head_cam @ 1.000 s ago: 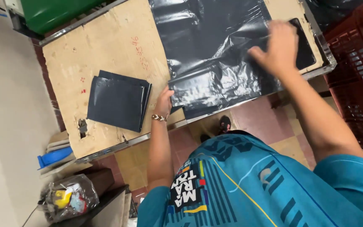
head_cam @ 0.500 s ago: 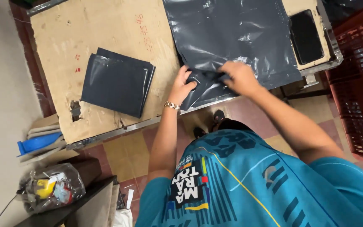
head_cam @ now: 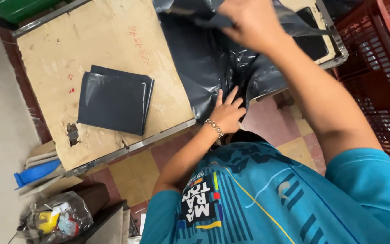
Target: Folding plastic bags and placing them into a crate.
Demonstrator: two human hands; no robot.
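A large black plastic bag [head_cam: 206,63] lies spread over the cardboard-topped table [head_cam: 109,40]. My left hand [head_cam: 227,113] presses flat on the bag's near edge at the table's front rim, fingers apart. My right hand [head_cam: 249,20] is raised over the bag's far part and grips a fold of the plastic, lifting it up. A stack of folded black bags [head_cam: 113,99] sits to the left on the cardboard, apart from both hands.
A red plastic crate [head_cam: 380,77] stands at the right beside the table. A dark flat rectangle [head_cam: 312,43] lies at the table's right end. On the floor at the lower left are a blue object [head_cam: 37,174] and a clear bag of clutter [head_cam: 55,221].
My right hand has pulled the bag's near edge up and away from me, folding the plastic over. My left hand has stayed at the front edge, now pressing flat.
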